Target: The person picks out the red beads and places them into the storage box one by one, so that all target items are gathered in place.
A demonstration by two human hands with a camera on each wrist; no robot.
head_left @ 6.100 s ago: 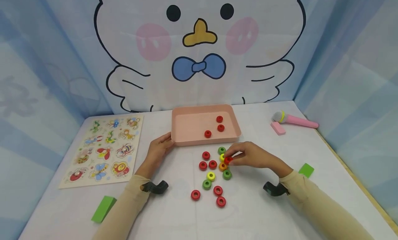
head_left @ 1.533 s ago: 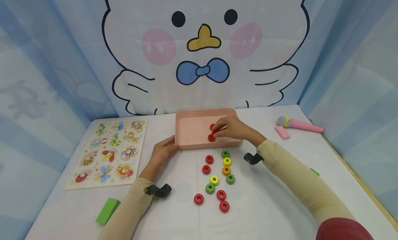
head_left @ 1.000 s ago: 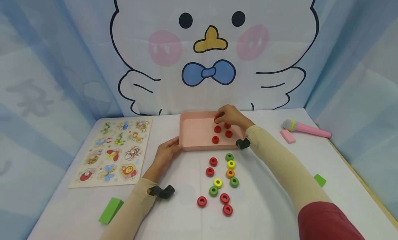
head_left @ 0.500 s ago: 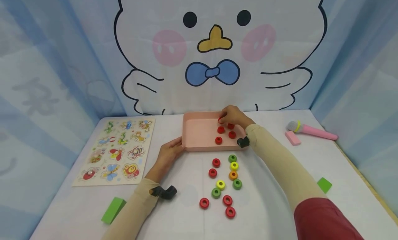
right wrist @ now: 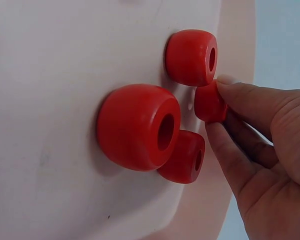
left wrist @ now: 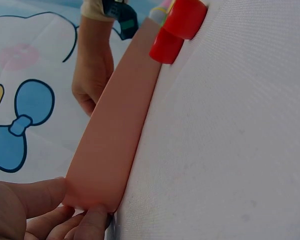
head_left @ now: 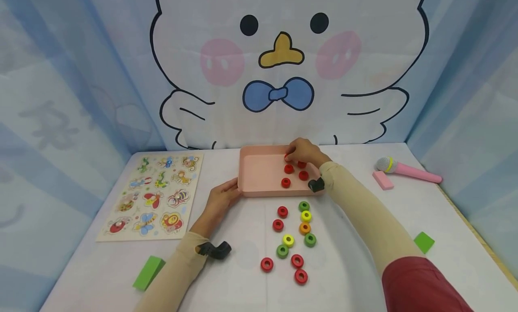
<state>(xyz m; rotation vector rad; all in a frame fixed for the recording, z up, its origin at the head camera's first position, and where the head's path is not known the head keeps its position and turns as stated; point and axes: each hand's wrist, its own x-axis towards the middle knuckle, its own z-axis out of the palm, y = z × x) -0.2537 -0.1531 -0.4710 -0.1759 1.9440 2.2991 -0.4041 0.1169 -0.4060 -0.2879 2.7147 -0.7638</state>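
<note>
Right hand (head_left: 304, 151): I see it inside the pink tray (head_left: 259, 170), fingertips (right wrist: 240, 102) pinching a red ring (right wrist: 209, 104) at the tray's far side. Three more red rings (right wrist: 140, 125) lie on the tray floor just beside the pinched one, toward 6 o'clock of it in the head view.

Left hand (head_left: 220, 200): thumb and fingers (left wrist: 85, 225) grip the tray's near left corner, at about 8 o'clock of the tray.

Loose rings (head_left: 292, 240): a cluster on the white table (head_left: 364, 267) at 6 o'clock of the tray, apart from it; I count five red, three green, two yellow and one orange.

Puzzle board (head_left: 151, 197): flat at 9 o'clock of the tray, printed with insects.

Green block (head_left: 148, 272): at 7 o'clock, near the left forearm. A second green block (head_left: 423, 242) lies at 4 o'clock.

Toy microphone (head_left: 406, 169): at 3 o'clock of the tray, with a pink block (head_left: 382, 180) just beside it.
</note>
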